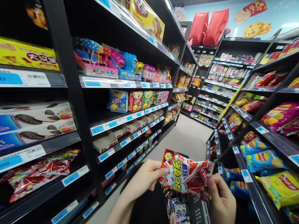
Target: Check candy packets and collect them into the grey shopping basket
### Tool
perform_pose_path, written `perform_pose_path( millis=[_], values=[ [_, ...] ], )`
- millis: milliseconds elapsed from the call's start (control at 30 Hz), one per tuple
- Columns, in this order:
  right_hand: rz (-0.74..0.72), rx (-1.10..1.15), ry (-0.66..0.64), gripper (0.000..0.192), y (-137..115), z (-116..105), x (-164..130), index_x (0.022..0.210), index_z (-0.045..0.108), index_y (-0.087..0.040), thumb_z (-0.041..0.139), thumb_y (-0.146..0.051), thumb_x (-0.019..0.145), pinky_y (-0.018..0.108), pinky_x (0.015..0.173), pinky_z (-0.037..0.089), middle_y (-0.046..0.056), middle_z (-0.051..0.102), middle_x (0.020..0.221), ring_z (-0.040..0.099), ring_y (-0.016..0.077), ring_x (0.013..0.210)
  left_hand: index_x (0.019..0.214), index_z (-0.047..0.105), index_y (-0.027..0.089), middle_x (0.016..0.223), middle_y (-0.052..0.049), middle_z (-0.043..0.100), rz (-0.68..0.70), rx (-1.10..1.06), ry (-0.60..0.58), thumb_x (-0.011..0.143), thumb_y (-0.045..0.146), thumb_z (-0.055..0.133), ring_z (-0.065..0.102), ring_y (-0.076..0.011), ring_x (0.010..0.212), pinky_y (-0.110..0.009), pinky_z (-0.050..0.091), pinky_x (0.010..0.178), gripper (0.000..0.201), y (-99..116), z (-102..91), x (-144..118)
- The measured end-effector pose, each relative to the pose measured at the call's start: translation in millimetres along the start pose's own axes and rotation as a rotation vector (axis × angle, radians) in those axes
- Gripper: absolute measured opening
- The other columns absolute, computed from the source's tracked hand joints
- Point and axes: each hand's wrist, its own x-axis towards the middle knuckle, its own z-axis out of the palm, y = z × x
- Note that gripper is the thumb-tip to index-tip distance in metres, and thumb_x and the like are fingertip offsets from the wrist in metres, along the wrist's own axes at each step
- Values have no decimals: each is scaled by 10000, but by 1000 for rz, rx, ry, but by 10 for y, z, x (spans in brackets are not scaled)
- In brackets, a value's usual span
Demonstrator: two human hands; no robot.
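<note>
A crinkly red-and-white plastic candy packet [185, 174] with big yellow lettering is lying nearly flat, face up and tilting slightly, pinched at both ends above a dark basket, its glossy film wrinkling.

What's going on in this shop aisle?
A person stands between snack shelves, holding a red candy packet in both hands: the left hand pinches its left edge, the right hand its right edge. Just below sits a dark basket with more small packets in it. Similar red packets lie on the low left shelf, and chip bags fill the right side.
</note>
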Motion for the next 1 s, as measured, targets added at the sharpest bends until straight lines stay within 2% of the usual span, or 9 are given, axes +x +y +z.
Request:
perform_pose_path(
  millis=[100, 333, 433, 567, 633, 700, 800, 900, 1000],
  values=[
    [134, 98, -104, 355, 100, -29, 18, 650, 533, -199, 632, -490, 828, 226, 551, 352, -42, 453, 602, 405, 124, 579, 434, 458, 175, 314, 85, 323, -14, -59, 1, 718, 502, 627, 196, -38, 314, -246, 69, 411, 465, 13, -29, -8],
    [392, 320, -253, 296, 235, -17, 30, 764, 592, -196, 680, -476, 798, 228, 536, 381, -41, 515, 613, 444, 123, 553, 382, 472, 166, 315, 85, 270, 13, -197, 89, 653, 450, 675, 149, -43, 347, -252, 51, 418, 441, 26, -33, -30],
    [403, 333, -242, 300, 202, 1, 25, 768, 583, -202, 680, -484, 796, 232, 524, 385, -42, 533, 604, 453, 126, 539, 464, 586, 143, 377, 52, 419, 1, -233, 79, 663, 482, 682, 261, -57, 373, -215, 180, 416, 405, -4, -19, 5],
    [171, 208, -126, 294, 66, 79, -11, 741, 576, -209, 612, -480, 850, 241, 548, 384, -36, 526, 613, 465, 137, 566, 903, 726, 138, 708, -33, 673, 25, -122, 114, 780, 508, 602, 569, -182, 650, -299, 455, 698, 410, -93, 78, 100],
    [-43, 99, -92, 292, -33, 175, -46, 688, 554, -213, 561, -417, 897, 241, 573, 380, -30, 521, 642, 467, 137, 594, 1213, 620, 153, 949, -79, 700, 51, -48, 156, 795, 476, 616, 607, -233, 854, -344, 452, 832, 528, -139, 184, 120],
    [-267, -33, -109, 269, -125, 306, -85, 674, 545, -220, 526, -320, 922, 249, 611, 382, -23, 529, 662, 481, 146, 634, 1430, 397, 188, 1277, -140, 594, 88, -155, 34, 786, 484, 648, 566, -273, 1090, -378, 420, 941, 753, -173, 320, 111],
    [-492, -244, -169, 208, -204, 486, -121, 712, 575, -228, 514, -210, 910, 293, 696, 392, -2, 563, 693, 509, 184, 735, 1492, 265, 247, 1519, -130, 360, 175, -514, -202, 779, 514, 670, 404, -298, 1329, -396, 339, 1065, 863, -197, 523, 84],
    [-596, -356, -257, 176, -210, 518, -102, 818, 629, -232, 508, -123, 884, 324, 751, 417, 18, 628, 779, 535, 206, 818, 1448, 350, 260, 1459, -110, 461, 161, -797, -185, 771, 367, 722, 427, -297, 1329, -407, 316, 1098, 779, -197, 642, 95],
    [-649, -289, -329, 252, -184, 380, -38, 983, 656, -249, 519, -82, 854, 345, 831, 451, 25, 673, 903, 572, 214, 928, 1377, 447, 212, 1330, -128, 592, 97, -930, -176, 712, 164, 737, 516, -314, 1256, -454, 365, 1070, 727, -185, 640, 115]
  ],
)
